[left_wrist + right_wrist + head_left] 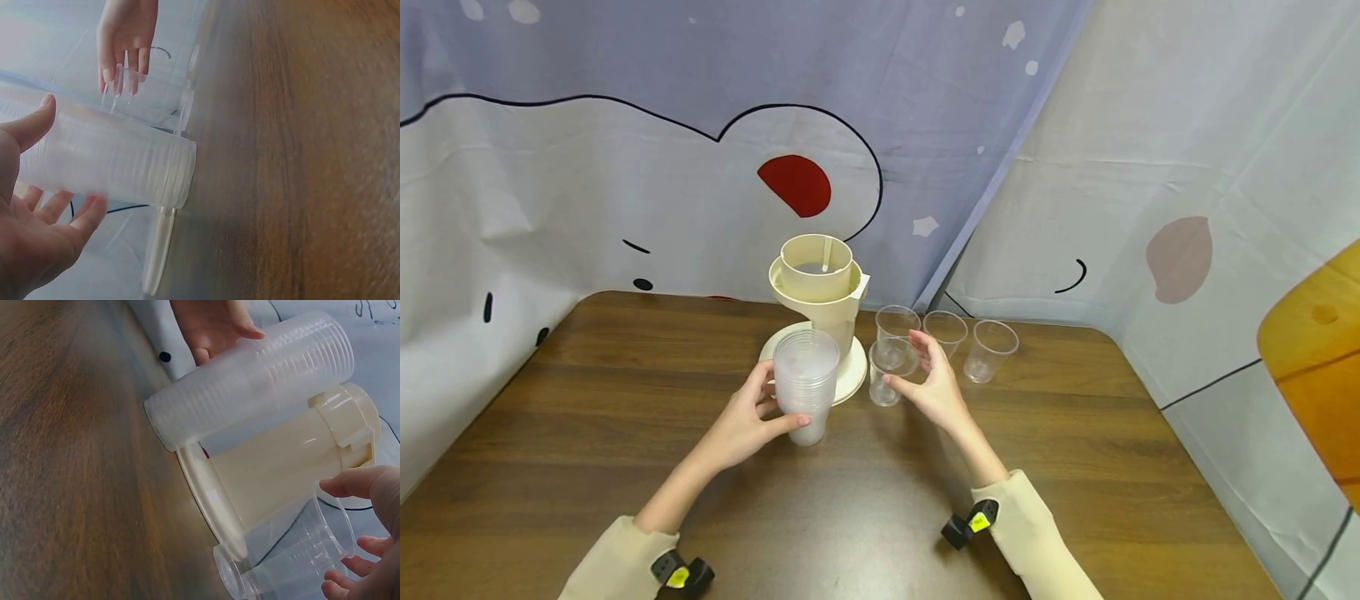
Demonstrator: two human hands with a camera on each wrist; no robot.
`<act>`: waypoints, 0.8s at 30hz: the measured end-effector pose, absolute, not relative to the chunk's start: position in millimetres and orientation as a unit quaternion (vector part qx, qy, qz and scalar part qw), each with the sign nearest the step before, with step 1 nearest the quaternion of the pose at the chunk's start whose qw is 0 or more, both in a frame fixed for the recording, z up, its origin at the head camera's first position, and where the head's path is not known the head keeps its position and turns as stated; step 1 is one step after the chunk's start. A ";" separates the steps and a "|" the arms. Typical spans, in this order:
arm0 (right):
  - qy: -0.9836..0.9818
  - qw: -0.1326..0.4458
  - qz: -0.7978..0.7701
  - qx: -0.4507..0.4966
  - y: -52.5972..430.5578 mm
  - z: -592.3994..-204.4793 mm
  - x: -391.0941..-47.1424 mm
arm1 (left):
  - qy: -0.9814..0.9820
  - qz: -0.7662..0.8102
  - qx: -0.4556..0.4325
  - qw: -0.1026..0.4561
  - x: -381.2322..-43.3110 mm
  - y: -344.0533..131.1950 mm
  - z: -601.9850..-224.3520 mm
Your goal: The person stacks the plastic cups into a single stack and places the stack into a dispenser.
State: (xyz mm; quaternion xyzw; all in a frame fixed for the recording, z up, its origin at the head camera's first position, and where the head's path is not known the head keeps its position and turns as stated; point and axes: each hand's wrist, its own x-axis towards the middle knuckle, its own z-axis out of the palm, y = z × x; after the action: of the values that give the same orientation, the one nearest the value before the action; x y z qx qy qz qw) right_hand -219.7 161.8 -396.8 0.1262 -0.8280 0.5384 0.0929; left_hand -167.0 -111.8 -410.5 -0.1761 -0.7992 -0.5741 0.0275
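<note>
My left hand [747, 422] grips a tall stack of clear plastic cups [806, 385], thumb on the near side and fingers round the left. The stack stands upright at the front of a cream holder [831, 312] with a round open top and disc base [852, 379]. To the right, my right hand [937, 392] holds a single clear plastic cup [883, 387] near its rim, thumb and fingers on opposite sides. In the right wrist view, the thumb meets the rim of this cup [294, 550], whose base is down by the tabletop.
Behind and right of my right hand stand three more clear cups, including the rightmost cup [991, 350]. The brown wooden table [625, 400] ends at a printed curtain [625, 183] at the back, with more fabric along the right side.
</note>
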 end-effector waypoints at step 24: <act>-0.837 0.049 0.530 0.128 160.1 -406.5 -224.0 | -0.801 -0.571 -0.178 0.030 -168.1 -112.1 -411.9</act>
State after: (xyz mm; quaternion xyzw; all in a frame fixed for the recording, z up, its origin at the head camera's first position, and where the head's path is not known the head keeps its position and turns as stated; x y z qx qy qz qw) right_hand -224.0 160.1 -406.5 0.1275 -0.8371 0.5298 0.0490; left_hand -168.1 -112.1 -411.9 -0.1778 -0.8007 -0.5712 0.0297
